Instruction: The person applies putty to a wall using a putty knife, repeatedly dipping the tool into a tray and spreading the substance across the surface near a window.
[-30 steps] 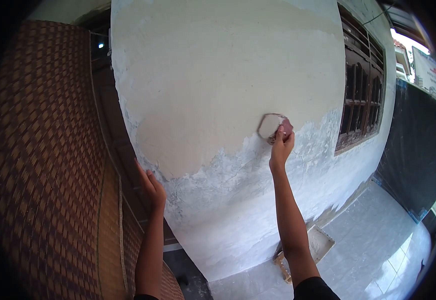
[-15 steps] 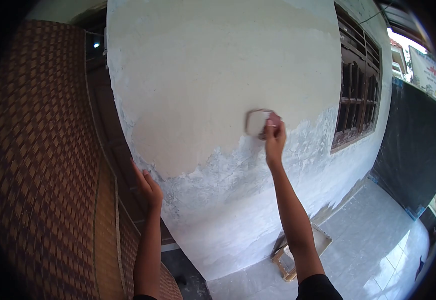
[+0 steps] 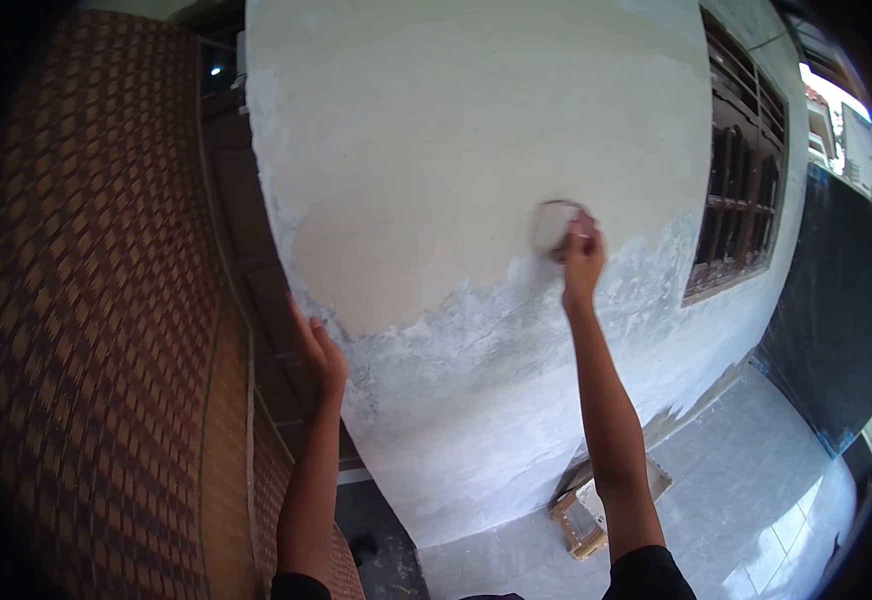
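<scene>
My right hand grips a piece of sandpaper, reddish-brown at the fingers and whitish over its blurred flat part. It is held against the wall, near where the smooth cream surface meets a rough, patchy white-grey band. Lower down on the left, my left hand lies along the wall's vertical corner, fingers stretched out and holding nothing. Part of that hand's contact with the corner is hidden.
A woven brown mat stands close on the left beside a dark door. A barred wooden window is on the right. A small wooden frame-like stand sits on the tiled floor, near a black panel.
The view has shifted slightly, so the wall appears farther right. My right hand and the sandpaper are slightly higher on the wall. My left hand stays at the corner.
</scene>
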The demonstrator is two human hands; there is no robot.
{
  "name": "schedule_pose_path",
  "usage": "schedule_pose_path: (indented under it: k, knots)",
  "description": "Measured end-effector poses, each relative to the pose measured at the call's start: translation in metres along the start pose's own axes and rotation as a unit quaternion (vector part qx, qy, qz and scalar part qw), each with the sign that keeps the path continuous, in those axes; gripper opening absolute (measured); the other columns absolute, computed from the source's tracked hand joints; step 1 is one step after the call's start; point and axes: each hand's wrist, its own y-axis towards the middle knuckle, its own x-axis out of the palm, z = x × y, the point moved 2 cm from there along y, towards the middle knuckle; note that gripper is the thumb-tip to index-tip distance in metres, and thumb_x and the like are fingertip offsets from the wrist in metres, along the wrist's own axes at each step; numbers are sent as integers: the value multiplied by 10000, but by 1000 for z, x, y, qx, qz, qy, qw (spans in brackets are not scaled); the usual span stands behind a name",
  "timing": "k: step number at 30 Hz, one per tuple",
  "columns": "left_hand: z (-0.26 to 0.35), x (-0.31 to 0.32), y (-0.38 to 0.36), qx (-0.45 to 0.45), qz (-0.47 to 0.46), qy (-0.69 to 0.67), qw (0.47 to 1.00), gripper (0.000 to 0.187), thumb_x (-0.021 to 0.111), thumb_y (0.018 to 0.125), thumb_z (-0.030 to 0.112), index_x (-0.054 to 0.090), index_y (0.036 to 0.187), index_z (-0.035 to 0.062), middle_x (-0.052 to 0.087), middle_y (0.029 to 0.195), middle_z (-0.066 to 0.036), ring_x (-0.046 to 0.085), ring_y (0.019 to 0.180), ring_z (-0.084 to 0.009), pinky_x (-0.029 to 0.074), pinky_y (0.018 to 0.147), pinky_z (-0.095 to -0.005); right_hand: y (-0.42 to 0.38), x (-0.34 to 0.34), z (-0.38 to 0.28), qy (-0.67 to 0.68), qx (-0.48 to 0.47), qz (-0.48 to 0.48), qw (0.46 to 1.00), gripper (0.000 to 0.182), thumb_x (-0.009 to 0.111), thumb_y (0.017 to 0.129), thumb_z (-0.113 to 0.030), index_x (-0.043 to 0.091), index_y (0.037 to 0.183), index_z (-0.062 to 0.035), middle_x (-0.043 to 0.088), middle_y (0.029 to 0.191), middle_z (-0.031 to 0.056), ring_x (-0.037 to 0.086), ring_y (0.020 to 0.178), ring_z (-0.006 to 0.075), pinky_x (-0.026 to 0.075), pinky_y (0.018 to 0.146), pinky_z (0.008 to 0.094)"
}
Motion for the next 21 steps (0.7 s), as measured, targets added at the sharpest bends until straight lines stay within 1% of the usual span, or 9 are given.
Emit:
schedule_pose_path:
  k: [2, 4, 8, 10, 11, 12, 13, 14, 21]
  knots:
    - [-1, 1, 1, 29, -1, 12, 1000, 492, 361, 1006, 112, 259, 1466, -32, 340, 1478, -245, 353, 1366, -362, 297, 1100, -402, 4, -13, 9, 108, 78, 179, 975, 293, 579, 961, -258, 565, 1109, -6, 599, 1025, 79, 562, 923, 143, 477, 805, 301]
    - [-6, 3, 0, 25, 11, 12, 1000, 483, 359, 1011, 123, 275, 1459, -38, 354, 1468, -250, 365, 1359, -361, 304, 1095, -401, -19, -7, -17, 83, 64, 213, 971, 312, 577, 965, -267, 552, 1138, -9, 596, 1030, 79, 561, 910, 138, 476, 783, 285]
    - [-5, 4, 2, 66, 27, -1, 997, 473, 362, 1009, 113, 292, 1446, -55, 366, 1462, -247, 372, 1355, -359, 308, 1093, -394, -91, 49, -32, 62, 32, -84, 994, 299, 558, 979, -282, 559, 1136, -27, 582, 955, 34, 543, 843, 122, 467, 729, 282]
    - [-4, 3, 2, 63, 17, -15, 998, 472, 362, 1007, 108, 294, 1444, -59, 369, 1462, -244, 376, 1353, -359, 310, 1093, -392, -137, 83, -43, -17, -27, -146, 989, 250, 587, 959, -254, 571, 1060, -26, 571, 900, 94, 538, 807, 150, 453, 694, 295]
    - [-5, 3, 2, 63, 17, -11, 998, 472, 362, 1007, 108, 294, 1444, -59, 369, 1462, -244, 376, 1353, -359, 310, 1093, -392, -156, 98, -41, -32, -53, -164, 984, 235, 604, 942, -229, 570, 1033, -15, 548, 864, 137, 530, 756, 199, 437, 660, 325]
    - [-6, 4, 2, 54, 14, -29, 998, 472, 360, 1006, 105, 294, 1445, -54, 367, 1464, -243, 377, 1352, -359, 311, 1091, -390, -172, 111, -43, -74, -114, -181, 974, 221, 604, 955, -211, 561, 1042, -12, 535, 866, 74, 569, 748, 133, 475, 618, 278]
    - [-5, 4, 2, 45, 10, -47, 998, 472, 358, 1005, 103, 294, 1447, -49, 366, 1465, -243, 377, 1352, -359, 313, 1090, -388, -185, 119, -59, -115, -164, -182, 963, 223, 612, 945, -208, 567, 1036, -9, 528, 879, 118, 552, 730, 183, 470, 626, 319]
    - [-4, 4, 2, 45, 12, -45, 998, 472, 358, 1005, 103, 294, 1447, -49, 366, 1465, -243, 377, 1352, -359, 313, 1090, -388, -196, 128, -67, -99, -137, -192, 967, 209, 620, 912, -183, 571, 1028, -16, 524, 832, 154, 457, 777, 288, 364, 713, 383]
    - [-6, 5, 0, 17, 13, -62, 998, 461, 364, 994, 83, 335, 1443, -19, 431, 1420, -244, 449, 1299, -356, 360, 1047, -375, -219, 156, -66, -151, -186, -215, 947, 188, 615, 904, -159, 572, 1026, -23, 534, 839, 150, 463, 782, 295, 355, 727, 398]
